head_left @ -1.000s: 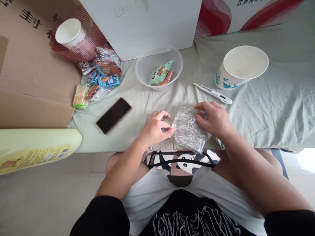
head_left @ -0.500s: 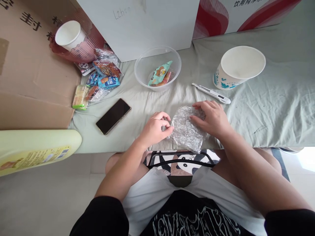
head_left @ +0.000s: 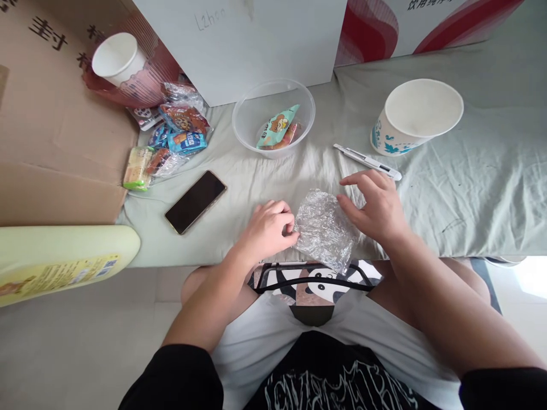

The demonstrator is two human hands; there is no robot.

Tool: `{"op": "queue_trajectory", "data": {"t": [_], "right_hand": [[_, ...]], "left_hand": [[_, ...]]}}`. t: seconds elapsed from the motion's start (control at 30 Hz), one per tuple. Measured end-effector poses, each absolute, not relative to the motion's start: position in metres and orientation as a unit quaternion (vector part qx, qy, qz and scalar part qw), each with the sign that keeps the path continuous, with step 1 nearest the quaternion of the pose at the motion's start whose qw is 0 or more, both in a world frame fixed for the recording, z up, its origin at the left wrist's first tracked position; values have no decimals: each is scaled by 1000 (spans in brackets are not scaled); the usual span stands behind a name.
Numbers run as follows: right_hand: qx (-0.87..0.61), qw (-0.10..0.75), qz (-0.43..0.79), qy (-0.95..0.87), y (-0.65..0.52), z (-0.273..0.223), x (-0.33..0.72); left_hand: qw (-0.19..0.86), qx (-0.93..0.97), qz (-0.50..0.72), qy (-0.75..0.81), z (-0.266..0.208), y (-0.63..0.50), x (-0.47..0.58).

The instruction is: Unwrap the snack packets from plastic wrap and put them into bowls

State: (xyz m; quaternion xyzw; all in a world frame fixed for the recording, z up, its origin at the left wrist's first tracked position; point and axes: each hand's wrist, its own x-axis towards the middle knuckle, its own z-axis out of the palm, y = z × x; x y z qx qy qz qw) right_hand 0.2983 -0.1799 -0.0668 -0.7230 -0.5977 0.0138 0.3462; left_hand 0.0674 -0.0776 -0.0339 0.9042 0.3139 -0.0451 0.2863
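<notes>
A crumpled sheet of clear plastic film [head_left: 323, 226] lies on the cloth between my hands, its near corner hanging over the edge. At its left edge, my left hand [head_left: 270, 228] pinches the film between curled fingers and thumb. My right hand [head_left: 372, 205] hovers at the film's right side, thumb and fingers apart, holding nothing. Just beyond the right hand lies a white utility knife [head_left: 367, 161]. A clear plastic bowl [head_left: 239, 122] with a wrapped snack packet [head_left: 278, 126] in it stands farther back.
A large paper cup [head_left: 421, 114] stands at the right. Left of my hands are a phone [head_left: 195, 202] and several wrapped snacks [head_left: 187, 142]. A pink bowl [head_left: 149, 85] holds a white cup [head_left: 118, 57]. Boxes [head_left: 256, 51] line the back; a pale yellow bottle [head_left: 68, 247] juts in from the left.
My right hand has drawn off the film, slightly to the right, and its fingers have spread. The left hand has shifted slightly, and the film lies flatter.
</notes>
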Motion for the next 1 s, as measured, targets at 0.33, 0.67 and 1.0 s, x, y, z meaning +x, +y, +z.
{"op": "queue_trajectory", "data": {"t": [0.33, 0.67, 1.0], "right_hand": [[-569, 282, 54, -771, -182, -64, 281], [-636, 177, 112, -743, -186, -70, 277], [-734, 109, 101, -663, -185, -62, 268]], "left_hand": [[239, 890, 35, 388, -44, -61, 65], [183, 893, 215, 352, -50, -78, 71], [167, 916, 92, 353, -56, -83, 74]]}}
